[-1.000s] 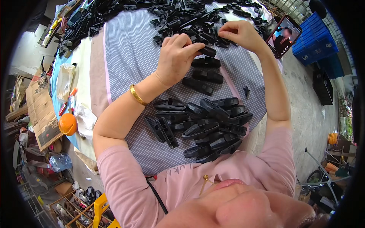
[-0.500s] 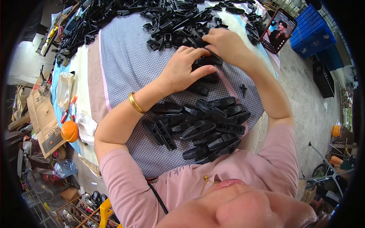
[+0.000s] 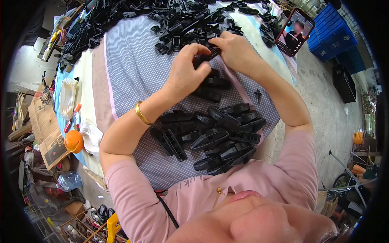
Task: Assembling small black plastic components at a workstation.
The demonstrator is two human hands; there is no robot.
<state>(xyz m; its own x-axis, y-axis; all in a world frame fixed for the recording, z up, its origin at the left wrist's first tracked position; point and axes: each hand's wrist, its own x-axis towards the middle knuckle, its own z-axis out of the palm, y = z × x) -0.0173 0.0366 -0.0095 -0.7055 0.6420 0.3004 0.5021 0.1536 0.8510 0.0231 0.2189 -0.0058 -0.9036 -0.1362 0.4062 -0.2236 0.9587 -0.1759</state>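
The left hand point(image 3: 189, 72) is curled, thumb apart from the fingers, around 1 black plastic part point(image 3: 214, 52); the right hand point(image 3: 234, 50) meets it with bent fingertips at its far end. Both seem to grasp it, though blur and the fingers hide the exact contact. The step in hand looks like 2-handed work on this 1 part; the next move seems to call for a steady left hold while the right fingertips work precisely.

Just nearer the body than the left thumb lie at least 2 loose parts point(image 3: 217, 83); nearer still is a jumbled cluster point(image 3: 223, 133). Just beyond both hands spreads a heap point(image 3: 186, 26). Right of the right hand, farther out, stands a phone point(image 3: 295, 33); well left of the left forearm sits an orange ball-shaped object point(image 3: 73, 141).
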